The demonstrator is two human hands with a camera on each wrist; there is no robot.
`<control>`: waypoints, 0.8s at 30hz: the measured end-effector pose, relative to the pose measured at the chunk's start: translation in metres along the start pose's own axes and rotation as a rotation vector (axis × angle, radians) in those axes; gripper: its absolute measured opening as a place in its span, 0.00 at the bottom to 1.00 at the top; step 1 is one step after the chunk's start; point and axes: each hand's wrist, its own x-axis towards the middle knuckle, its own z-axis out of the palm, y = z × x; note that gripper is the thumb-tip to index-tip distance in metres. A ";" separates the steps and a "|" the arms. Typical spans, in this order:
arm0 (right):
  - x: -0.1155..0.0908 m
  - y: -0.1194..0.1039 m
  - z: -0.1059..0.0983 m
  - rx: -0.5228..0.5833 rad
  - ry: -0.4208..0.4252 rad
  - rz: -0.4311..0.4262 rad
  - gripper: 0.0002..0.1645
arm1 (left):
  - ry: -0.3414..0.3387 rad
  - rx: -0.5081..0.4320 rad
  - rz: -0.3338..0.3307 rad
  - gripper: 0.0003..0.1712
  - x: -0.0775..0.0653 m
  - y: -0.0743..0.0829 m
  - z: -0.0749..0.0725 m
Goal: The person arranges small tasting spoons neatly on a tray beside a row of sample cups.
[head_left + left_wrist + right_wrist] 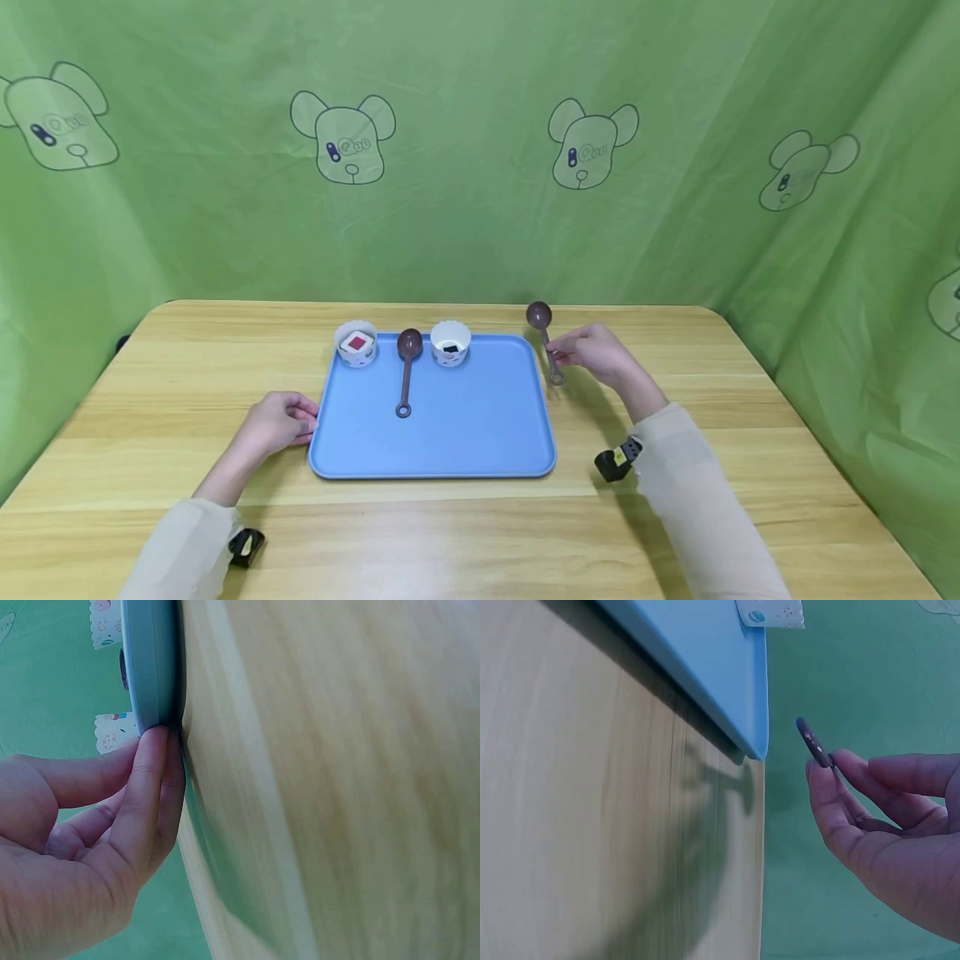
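A blue tray (450,425) lies on the table, and my left hand (279,423) pinches its left rim. In the left wrist view the thumb is at the upper edge of the tray (154,667), with the fingers below. My right hand (596,354) holds a brown measuring spoon (538,315) by its handle, bowl pointing away, above the table beside the tray's right edge. In the right wrist view the handle's ring end (814,742) shows past the fingertips, while the bowl is hidden. A second brown measuring spoon (406,383) lies on the tray, ring end toward me.
Two white patterned paper cups stand along the tray's far side. The left cup (357,357) holds a white piece with a red square (357,342); inside the right cup (452,332) is something black and white. A green curtain (465,233) hangs behind the wooden table (420,542).
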 end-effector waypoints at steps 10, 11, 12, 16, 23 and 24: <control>-0.002 -0.003 0.007 -0.002 -0.018 -0.033 0.16 | -0.001 -0.001 0.001 0.10 0.000 -0.001 0.000; -0.002 -0.004 0.008 -0.002 -0.019 -0.033 0.16 | 0.000 0.000 -0.002 0.10 0.000 -0.001 0.001; -0.002 -0.004 0.009 -0.002 -0.020 -0.034 0.16 | 0.002 0.000 -0.004 0.10 0.000 -0.001 0.001; -0.003 -0.006 0.013 -0.008 -0.016 -0.031 0.16 | 0.002 0.003 -0.006 0.10 0.001 -0.001 0.001; -0.004 -0.008 0.019 -0.007 -0.030 -0.040 0.15 | 0.001 0.010 -0.006 0.10 0.000 -0.001 0.001; -0.004 -0.008 0.019 -0.006 -0.032 -0.042 0.15 | 0.002 0.010 -0.006 0.10 0.000 -0.001 0.001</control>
